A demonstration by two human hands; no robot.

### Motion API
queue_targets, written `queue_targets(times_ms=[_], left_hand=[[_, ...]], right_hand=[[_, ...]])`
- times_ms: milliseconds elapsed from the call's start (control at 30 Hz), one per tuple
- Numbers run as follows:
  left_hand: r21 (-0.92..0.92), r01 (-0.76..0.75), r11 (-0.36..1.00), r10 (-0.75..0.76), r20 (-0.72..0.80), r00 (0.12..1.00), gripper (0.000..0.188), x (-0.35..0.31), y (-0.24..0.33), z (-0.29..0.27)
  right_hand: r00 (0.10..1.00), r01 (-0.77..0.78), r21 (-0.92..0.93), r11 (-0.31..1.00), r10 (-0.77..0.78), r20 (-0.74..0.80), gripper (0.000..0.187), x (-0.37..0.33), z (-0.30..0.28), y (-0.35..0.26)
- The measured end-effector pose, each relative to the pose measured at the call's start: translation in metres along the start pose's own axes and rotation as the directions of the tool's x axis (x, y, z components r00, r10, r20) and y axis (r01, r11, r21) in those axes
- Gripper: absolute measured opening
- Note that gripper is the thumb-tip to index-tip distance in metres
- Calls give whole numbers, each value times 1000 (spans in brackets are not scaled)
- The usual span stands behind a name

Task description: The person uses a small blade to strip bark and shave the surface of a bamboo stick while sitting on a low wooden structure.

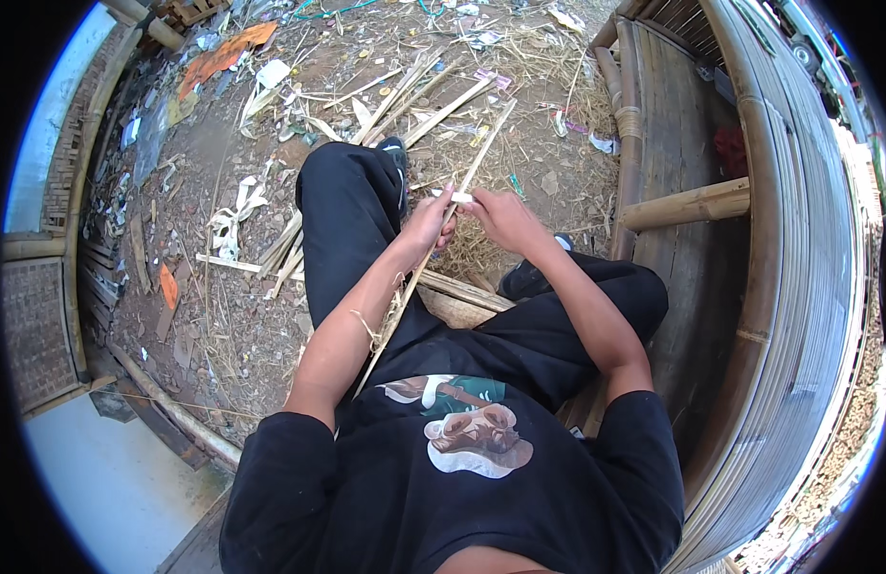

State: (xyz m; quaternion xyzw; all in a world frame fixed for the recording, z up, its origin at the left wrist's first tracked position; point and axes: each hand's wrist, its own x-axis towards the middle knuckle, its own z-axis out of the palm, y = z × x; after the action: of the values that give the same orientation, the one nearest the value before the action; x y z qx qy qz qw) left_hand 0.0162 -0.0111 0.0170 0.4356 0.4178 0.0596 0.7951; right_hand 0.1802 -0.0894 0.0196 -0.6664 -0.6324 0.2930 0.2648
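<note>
The person sits on a bamboo bench [711, 201] with knees apart over littered dirt ground [223, 316], working a long thin bamboo strip [481, 153] that runs from the lap, up between the hands, and out over the ground toward the upper right. The left hand [429, 222] is closed around the strip with the thumb on top; the right hand [498, 212] is closed just beside it, and a short pale piece, apparently a knife blade [459, 197], shows between the two hands against the strip, though it is too small to tell for certain. The hands are close together, nearly touching, both clamped on the work. Judging from this, the step in hand looks like shaving or splitting the strip lengthwise, with the cut somewhere along the middle of its length. The next move would call for a steady pull of the strip past the edge, the left thumb kept clear of it, and even pressure so that the sliver does not run out to one side. More cut bamboo slats [414, 100] and curled shavings [234, 215] lie scattered on the ground beyond the knees.
</note>
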Motion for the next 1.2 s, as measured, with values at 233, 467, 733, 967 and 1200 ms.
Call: queue_targets(times_ms=[233, 467, 733, 967, 1200], left_hand=[[-66, 27, 997, -22, 74, 997, 50, 0, 7, 2], [-2, 55, 998, -54, 125, 991, 36, -10, 6, -1], [134, 66, 989, -86, 153, 985, 48, -35, 3, 3], [100, 120, 988, -131, 119, 984, 38, -37, 1, 2], [107, 116, 988, -124, 77, 989, 34, -26, -6, -7]], right_hand=[[981, 69, -166, 984, -97, -168, 18, -7, 0, -6], [975, -88, -23, 996, 81, -209, 15, -21, 15, -14], [950, -20, -14, 1000, 14, -313, 62, -36, 29, -37], [973, -1, -260, 966, -59, -222, 69, -43, 30, -44], [975, 45, -349, 936, -118, -189, 70, -38, 44, -33]])
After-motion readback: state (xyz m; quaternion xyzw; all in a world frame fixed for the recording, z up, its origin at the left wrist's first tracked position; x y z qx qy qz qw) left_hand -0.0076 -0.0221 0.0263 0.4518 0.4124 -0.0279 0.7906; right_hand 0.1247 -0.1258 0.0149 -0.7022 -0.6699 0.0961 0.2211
